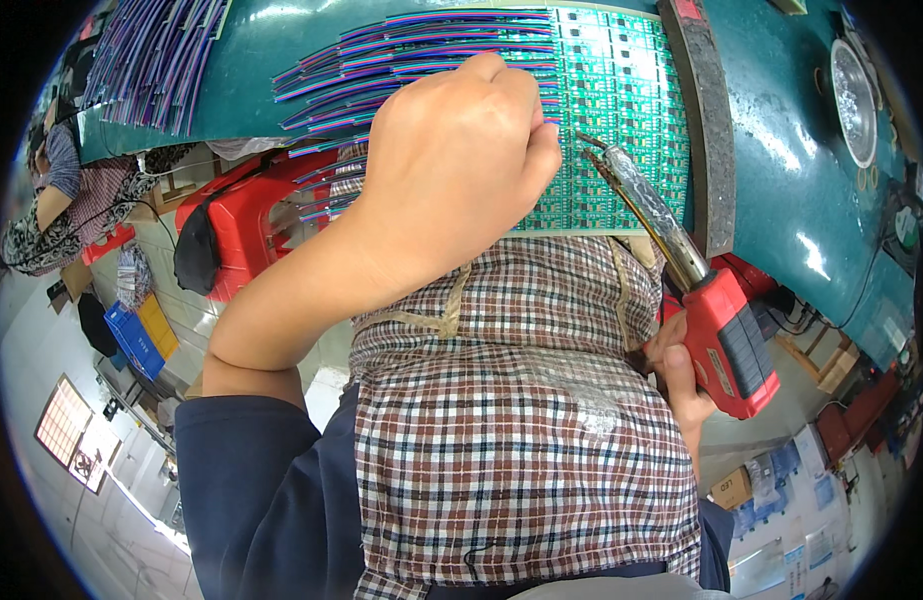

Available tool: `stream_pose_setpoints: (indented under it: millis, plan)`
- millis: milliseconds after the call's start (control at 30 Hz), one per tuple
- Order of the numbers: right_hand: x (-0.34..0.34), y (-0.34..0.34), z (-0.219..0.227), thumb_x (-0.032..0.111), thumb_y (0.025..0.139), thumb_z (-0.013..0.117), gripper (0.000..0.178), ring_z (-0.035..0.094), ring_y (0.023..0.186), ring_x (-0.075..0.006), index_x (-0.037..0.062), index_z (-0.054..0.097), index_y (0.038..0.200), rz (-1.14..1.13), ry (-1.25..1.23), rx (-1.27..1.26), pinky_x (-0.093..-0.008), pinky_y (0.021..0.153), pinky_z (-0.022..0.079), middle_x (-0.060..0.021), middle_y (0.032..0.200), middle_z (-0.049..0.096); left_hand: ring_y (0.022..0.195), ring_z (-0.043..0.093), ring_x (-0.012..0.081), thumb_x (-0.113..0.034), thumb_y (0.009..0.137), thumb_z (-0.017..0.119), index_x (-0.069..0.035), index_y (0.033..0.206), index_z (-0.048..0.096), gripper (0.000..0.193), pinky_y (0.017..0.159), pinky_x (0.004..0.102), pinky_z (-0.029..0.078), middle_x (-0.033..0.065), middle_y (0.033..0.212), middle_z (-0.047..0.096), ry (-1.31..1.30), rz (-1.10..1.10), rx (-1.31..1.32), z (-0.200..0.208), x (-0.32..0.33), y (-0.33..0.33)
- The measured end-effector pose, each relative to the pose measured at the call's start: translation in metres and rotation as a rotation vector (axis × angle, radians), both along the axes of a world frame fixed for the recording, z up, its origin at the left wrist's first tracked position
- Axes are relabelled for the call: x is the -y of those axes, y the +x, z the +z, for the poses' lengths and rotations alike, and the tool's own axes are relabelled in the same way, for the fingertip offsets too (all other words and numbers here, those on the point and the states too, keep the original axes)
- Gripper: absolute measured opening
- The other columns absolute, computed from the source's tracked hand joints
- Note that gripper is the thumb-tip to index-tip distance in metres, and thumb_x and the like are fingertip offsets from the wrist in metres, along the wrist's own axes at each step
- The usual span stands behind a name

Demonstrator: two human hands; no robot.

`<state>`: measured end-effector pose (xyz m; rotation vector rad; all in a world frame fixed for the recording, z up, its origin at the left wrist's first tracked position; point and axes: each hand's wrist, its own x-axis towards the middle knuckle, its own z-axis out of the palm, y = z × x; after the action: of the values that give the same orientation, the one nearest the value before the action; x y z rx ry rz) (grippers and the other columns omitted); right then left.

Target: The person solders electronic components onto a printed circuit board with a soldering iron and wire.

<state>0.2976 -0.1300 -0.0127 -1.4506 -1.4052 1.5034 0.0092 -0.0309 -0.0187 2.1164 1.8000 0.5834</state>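
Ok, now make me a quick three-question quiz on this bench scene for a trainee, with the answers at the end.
1. Which hand holds the soldering iron?
2. True or false: in this view, the bar lies to the right of the circuit boards.
3. What colour is the iron's handle?
A) Green and white
B) Red and black
C) Yellow and blue

Key:
1. The right hand.
2. True.
3. B
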Motion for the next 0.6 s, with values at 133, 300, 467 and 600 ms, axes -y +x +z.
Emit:
stream_pose_setpoints:
  millis: [133,300,467,600]
  plan:
    - [0.0055,0.0027,0.0018,0.011,0.092,0.063,0.017,0.053,0.069,-0.0177,-0.0031,0.058,0.100,-0.017,-0.004,0.071,-0.0318,0.064,0.044,-0.0092,0.081,0.057,0.065,0.066,0.0253,-0.013,0.083,0.076,-0.004,0.077,0.061,0.018,0.058,0.0377,0.051,0.0084,0.077,0.063,0.008,0.001,0.001,-0.0001,0.0002,0.0020]
    - [-0.0010,0.0037,0.0009,0.012,0.092,0.064,0.016,0.054,0.070,-0.0176,-0.0019,0.059,0.097,0.060,0.053,0.084,-0.0313,0.065,0.045,-0.0089,0.080,0.057,0.063,0.065,0.0262,-0.013,0.083,0.076,-0.004,0.078,0.061,0.018,0.058,0.0383,0.050,0.0087,0.077,0.062,0.013,0.004,0.007,-0.0010,0.0022,0.0021]
    - [-0.0015,0.0009,0.0024,0.012,0.092,0.063,0.014,0.053,0.070,-0.0175,-0.0010,0.058,0.094,0.031,-0.035,0.046,-0.0313,0.065,0.044,-0.0090,0.079,0.056,0.062,0.063,0.0269,-0.013,0.083,0.076,-0.004,0.079,0.061,0.018,0.058,0.0389,0.049,0.0089,0.076,0.061,0.026,0.005,0.004,-0.0004,0.0032,0.0039]
    - [-0.0012,0.0054,0.0010,0.010,0.093,0.062,0.012,0.052,0.069,-0.0175,-0.0007,0.057,0.094,0.075,0.042,0.059,-0.0316,0.063,0.043,-0.0092,0.080,0.055,0.063,0.063,0.0271,-0.014,0.083,0.077,-0.004,0.079,0.062,0.018,0.057,0.0393,0.049,0.0087,0.077,0.062,0.057,-0.009,0.006,-0.0010,0.0013,0.0046]
